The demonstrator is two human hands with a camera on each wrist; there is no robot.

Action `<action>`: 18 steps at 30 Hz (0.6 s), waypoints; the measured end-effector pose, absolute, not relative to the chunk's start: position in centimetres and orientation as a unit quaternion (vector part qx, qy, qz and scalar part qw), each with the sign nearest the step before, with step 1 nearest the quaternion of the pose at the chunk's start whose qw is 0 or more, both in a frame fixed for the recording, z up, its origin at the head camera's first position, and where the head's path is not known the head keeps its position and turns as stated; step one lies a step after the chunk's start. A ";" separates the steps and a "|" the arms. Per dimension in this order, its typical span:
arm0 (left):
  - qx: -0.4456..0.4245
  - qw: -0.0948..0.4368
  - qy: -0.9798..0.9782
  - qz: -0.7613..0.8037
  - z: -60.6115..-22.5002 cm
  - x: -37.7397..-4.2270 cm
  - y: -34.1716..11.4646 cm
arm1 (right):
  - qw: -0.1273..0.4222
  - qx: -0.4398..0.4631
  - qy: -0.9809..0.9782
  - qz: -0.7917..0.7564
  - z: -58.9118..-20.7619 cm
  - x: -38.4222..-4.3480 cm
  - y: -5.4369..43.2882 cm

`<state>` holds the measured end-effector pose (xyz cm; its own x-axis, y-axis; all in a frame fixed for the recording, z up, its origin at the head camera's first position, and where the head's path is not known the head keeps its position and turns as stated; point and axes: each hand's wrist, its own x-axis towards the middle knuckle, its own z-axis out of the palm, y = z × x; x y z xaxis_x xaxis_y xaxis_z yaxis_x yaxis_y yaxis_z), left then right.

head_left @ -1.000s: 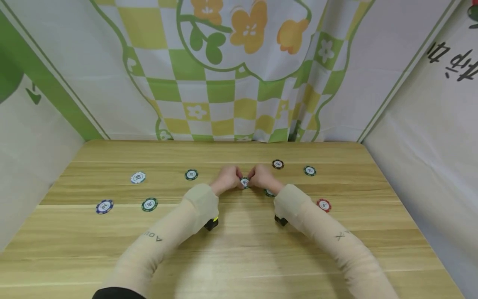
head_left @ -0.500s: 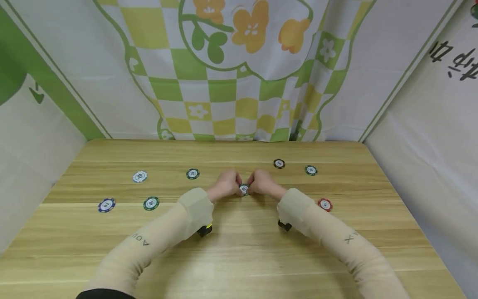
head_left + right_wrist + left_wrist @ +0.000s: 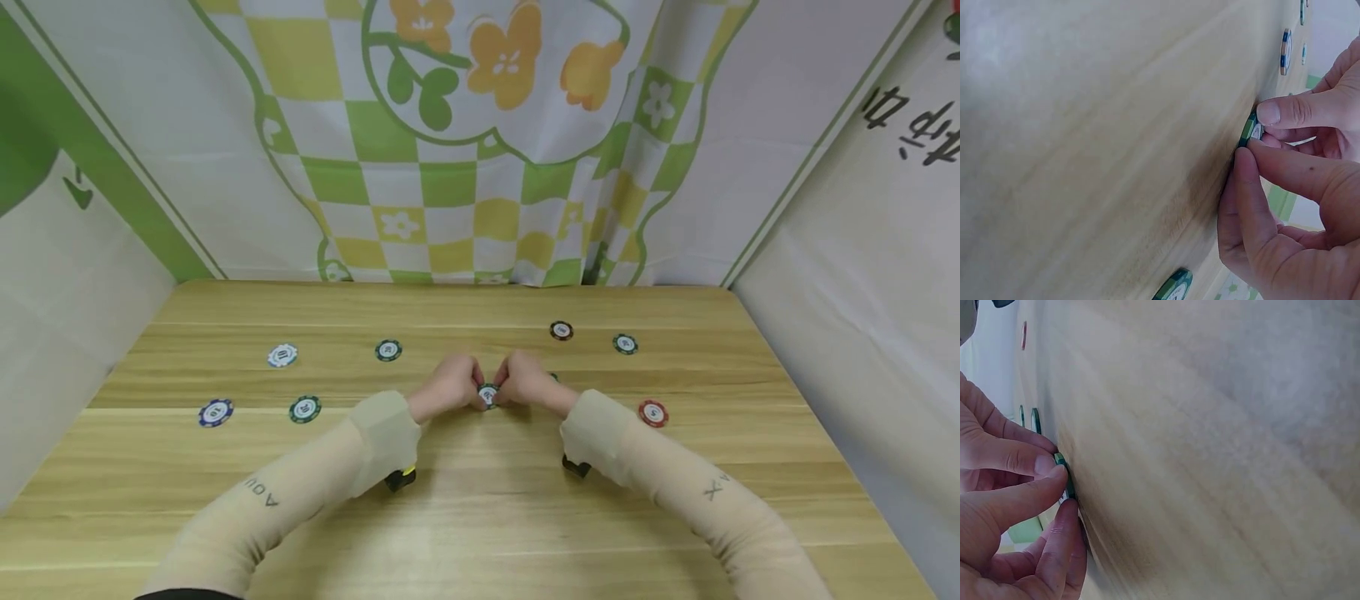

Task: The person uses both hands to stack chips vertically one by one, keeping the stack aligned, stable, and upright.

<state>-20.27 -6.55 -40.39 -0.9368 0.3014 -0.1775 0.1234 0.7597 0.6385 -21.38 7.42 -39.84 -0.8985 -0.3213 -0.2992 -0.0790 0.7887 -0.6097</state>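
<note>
A green-and-white poker chip (image 3: 488,396) is at the middle of the wooden table, between both hands. My left hand (image 3: 452,383) pinches its left side between thumb and fingers. From the right, my right hand (image 3: 525,380) grips the opposite side the same way. In the left wrist view the chip's green edge (image 3: 1070,481) shows between the fingertips, close against the tabletop. The right wrist view shows the chip (image 3: 1249,130) with a thumb at each end and its white face partly covered. Behind the right wrist, another green chip (image 3: 554,377) is mostly hidden.
To the left lie a white chip (image 3: 282,355), a blue chip (image 3: 216,412) and two green chips, one nearer (image 3: 305,409) and one farther (image 3: 388,350). On the right are a black chip (image 3: 561,331), a green chip (image 3: 626,344) and a red chip (image 3: 653,413). A patterned curtain (image 3: 450,183) hangs behind.
Both hands have drawn back a little toward the person, and the pinched green chip has come with them. The other chips lie where they were.
</note>
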 end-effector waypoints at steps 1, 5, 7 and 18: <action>0.116 0.136 0.928 0.326 -40.4 -20.1 -6.6 | 0.198 -0.109 0.926 -0.304 -39.9 -21.3 7.4; 0.117 0.147 0.929 0.319 -40.2 -19.6 -6.5 | 0.202 -0.109 0.929 -0.291 -39.9 -20.8 7.3; 0.121 0.150 0.929 0.316 -40.1 -19.4 -6.6 | 0.199 -0.111 0.930 -0.289 -39.9 -20.5 7.3; 0.144 0.152 0.924 0.320 -40.1 -17.9 -6.8 | 0.197 -0.138 0.924 -0.296 -40.1 -19.1 7.4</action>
